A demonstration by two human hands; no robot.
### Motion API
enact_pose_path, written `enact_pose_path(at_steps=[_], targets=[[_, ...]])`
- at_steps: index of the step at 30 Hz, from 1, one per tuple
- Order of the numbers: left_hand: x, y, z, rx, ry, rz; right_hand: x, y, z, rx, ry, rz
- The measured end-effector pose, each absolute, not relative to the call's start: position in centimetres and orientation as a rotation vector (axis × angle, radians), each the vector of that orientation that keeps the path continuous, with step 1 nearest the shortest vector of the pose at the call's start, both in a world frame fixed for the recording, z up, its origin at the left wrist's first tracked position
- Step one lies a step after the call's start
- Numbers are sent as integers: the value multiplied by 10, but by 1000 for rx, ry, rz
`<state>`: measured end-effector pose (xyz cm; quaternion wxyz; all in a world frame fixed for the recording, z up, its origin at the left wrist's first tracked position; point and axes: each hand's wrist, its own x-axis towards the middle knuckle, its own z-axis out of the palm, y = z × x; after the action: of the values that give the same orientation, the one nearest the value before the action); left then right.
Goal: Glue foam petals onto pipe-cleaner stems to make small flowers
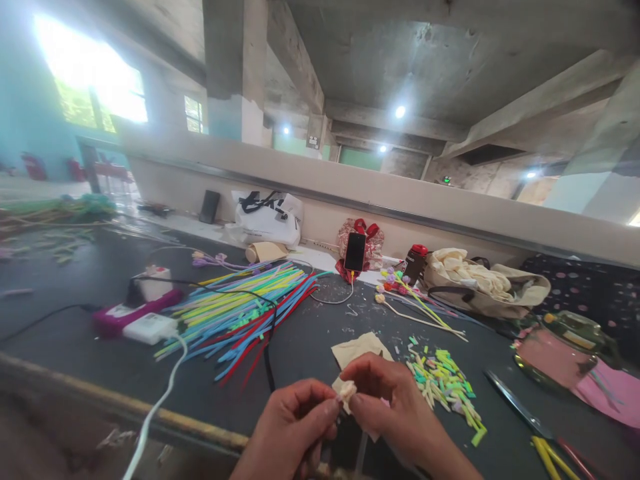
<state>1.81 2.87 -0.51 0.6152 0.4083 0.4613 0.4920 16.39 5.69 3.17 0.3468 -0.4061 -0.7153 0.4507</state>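
Near the table's front edge, my left hand [300,423] and my right hand [393,403] meet at a small cream-coloured fluffy piece [347,393]. Thumb and fingers of each hand are pinched on it. A beige paper or cloth sheet [357,348] lies flat just behind the hands. To the right of my right hand is a pile of short cut pieces [443,377], mostly yellow and green. Long coloured stems [250,303] in blue, yellow and red lie in a bundle to the left, beyond my left hand.
Scissors [525,413] lie at the right, below a glass jar [557,350]. A purple power strip [135,313] with cables sits left. Along the back stand a white bag [267,223], a phone [355,252] and a cloth bag [480,283]. Finished-looking stems [420,307] lie before them.
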Motion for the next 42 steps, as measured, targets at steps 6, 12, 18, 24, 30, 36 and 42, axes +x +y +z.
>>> enact_pose_path(at_steps=[6, 12, 18, 24, 30, 36, 42], targets=[[18, 27, 1, 1226, 1261, 1245, 161, 57, 29, -1124, -1895, 1089], [15, 24, 9, 1402, 1327, 1310, 160, 58, 29, -1100, -1878, 1117], [16, 23, 8, 1406, 1310, 1409, 159, 58, 28, -1083, -1869, 1139], [16, 26, 6, 1456, 1407, 1327, 164, 61, 23, -1024, -1851, 1156], [17, 28, 0, 999, 1086, 1125, 174, 67, 14, -830, -1526, 1472], [18, 22, 3, 709, 853, 1055, 175, 63, 22, -805, -1630, 1426], [17, 23, -6, 596, 751, 1014, 173, 60, 29, -706, -1978, 1086]])
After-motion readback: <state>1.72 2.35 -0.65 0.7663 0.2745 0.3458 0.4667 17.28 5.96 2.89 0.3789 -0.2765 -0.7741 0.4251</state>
